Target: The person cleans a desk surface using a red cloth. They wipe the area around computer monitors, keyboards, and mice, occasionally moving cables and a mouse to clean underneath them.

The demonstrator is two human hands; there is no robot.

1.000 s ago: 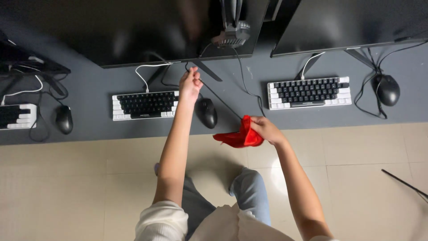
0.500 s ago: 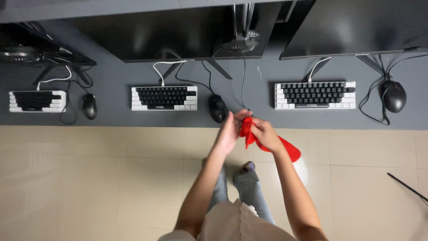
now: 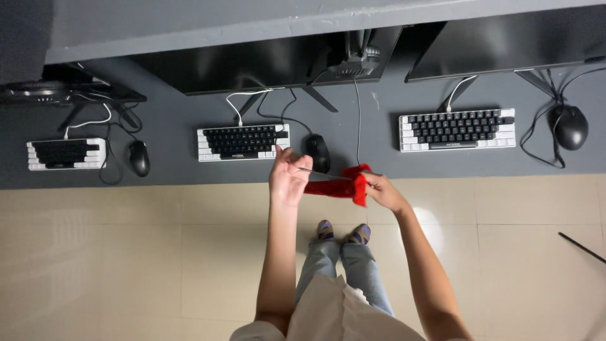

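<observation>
My left hand [image 3: 287, 175] is raised in front of the desk edge, and its fingers pinch the end of a thin grey cable [image 3: 358, 120]. The cable hangs down from behind the middle monitor [image 3: 252, 60] and runs level from the pinch to a red cloth [image 3: 338, 187]. My right hand [image 3: 384, 191] grips the bunched cloth, which is wrapped around the cable. Both hands are held over the tiled floor, just in front of a black mouse [image 3: 318, 151] and a black-and-white keyboard [image 3: 243, 141].
The grey desk [image 3: 177, 120] holds two more keyboards [image 3: 457, 129] [image 3: 65, 153], further mice [image 3: 139, 157] [image 3: 570, 125], a second monitor [image 3: 505, 41] and loose cables. My legs and feet [image 3: 341, 232] stand on beige tiles. A dark thin rod [image 3: 581, 247] lies on the floor at the right.
My left hand came back from the desk near the monitor stand, met the cloth, then pulled left with the cable end. The cloth went from hanging loose to bunched on the cable.
</observation>
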